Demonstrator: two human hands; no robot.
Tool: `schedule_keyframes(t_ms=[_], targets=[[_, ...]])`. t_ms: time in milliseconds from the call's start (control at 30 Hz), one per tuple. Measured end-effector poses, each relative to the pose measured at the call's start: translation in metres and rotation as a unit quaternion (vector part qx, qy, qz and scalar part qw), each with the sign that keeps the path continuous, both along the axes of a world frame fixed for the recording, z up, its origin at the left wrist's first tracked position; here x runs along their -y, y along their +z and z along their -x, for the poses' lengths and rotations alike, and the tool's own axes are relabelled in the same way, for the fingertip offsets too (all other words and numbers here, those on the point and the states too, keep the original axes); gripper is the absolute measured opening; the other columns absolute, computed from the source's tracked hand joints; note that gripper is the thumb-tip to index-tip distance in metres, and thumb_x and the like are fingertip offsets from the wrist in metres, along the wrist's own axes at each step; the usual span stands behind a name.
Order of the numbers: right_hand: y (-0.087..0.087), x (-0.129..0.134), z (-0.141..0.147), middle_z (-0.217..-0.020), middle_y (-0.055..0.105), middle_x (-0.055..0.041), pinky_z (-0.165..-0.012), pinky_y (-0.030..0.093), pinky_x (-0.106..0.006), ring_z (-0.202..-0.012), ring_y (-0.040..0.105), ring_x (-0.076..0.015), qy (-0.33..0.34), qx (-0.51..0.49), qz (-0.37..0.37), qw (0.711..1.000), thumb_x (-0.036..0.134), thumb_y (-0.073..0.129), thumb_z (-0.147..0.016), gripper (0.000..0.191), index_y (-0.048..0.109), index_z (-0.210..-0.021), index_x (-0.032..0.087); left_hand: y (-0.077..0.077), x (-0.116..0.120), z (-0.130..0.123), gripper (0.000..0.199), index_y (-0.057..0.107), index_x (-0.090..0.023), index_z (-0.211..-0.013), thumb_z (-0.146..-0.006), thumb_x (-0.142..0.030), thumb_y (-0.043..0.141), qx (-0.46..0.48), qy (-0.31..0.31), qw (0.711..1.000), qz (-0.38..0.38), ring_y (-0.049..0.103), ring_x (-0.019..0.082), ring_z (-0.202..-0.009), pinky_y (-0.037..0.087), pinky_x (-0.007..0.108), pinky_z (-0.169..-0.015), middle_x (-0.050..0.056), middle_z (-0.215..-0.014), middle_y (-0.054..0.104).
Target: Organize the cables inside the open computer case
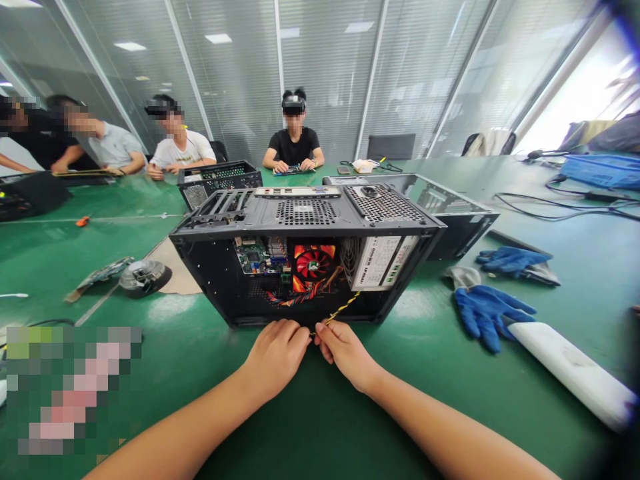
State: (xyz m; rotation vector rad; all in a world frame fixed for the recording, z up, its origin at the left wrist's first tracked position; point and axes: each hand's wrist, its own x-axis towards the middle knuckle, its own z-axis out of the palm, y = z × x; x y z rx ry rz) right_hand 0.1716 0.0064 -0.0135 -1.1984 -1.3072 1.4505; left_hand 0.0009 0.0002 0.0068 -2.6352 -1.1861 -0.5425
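An open black computer case (210, 267) lies on its side in front of me, its open side facing me. Inside are a red CPU fan (314, 262), a circuit board (257, 257) and a white-labelled power supply (383, 263). A yellow-and-black twisted cable (345, 307) runs from below the power supply down to my hands. Between thumb and fingers my right hand (345, 350) pinches this cable. My left hand (279, 350) is closed at the cable's lower end, close beside the right; its fingertips are mostly hidden.
Blue work gloves (487, 310) and a long white object (570, 373) lie at the right. On the left are a round metal cooler (145, 277) and a circuit board (100, 277). Another case (455, 213) stands behind. Several people sit across the green table (400, 400).
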Motion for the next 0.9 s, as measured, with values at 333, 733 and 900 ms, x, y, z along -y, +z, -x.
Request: schedule_keyframes(t_ms=[333,733,900], targets=[[-0.0023,-0.0009,0.0001,-0.045,0.043,0.0063,-0.043,0.031,-0.023,-0.041,0.038,-0.009,-0.007,-0.024,0.013,1.0,0.061,0.055,-0.084,0.047,0.053,-0.064,0.019,-0.0044,0.0006,0.001,0.011,0.06,-0.016,-0.099,-0.096,-0.019,0.05,0.058,0.008,0.995,0.081,0.066,0.021,-0.073,0.055,0.035,-0.068,0.005,-0.081,0.066],[-0.0024,-0.0003,-0.0002,-0.046,0.044,0.0063,-0.043,0.03,-0.023,-0.04,0.038,-0.0086,-0.015,-0.024,0.016,0.999,0.062,0.054,-0.084,0.047,0.052,-0.065,0.019,-0.0064,-0.001,0.0066,0.014,0.057,-0.017,-0.09,-0.097,-0.029,0.054,-0.006,-0.058,0.998,0.021,0.066,0.018,-0.067,0.055,0.031,-0.065,0.002,-0.073,0.064],[-0.0038,-0.0004,-0.0002,-0.046,0.043,0.0065,-0.043,0.029,-0.023,-0.041,0.037,-0.0089,-0.013,-0.03,0.019,0.999,0.061,0.055,-0.084,0.046,0.052,-0.065,0.019,-0.0071,-0.0008,0.005,0.013,0.057,-0.017,-0.09,-0.098,-0.026,0.052,0.015,-0.043,0.998,0.051,0.067,0.017,-0.068,0.055,0.028,-0.065,0.002,-0.074,0.067]])
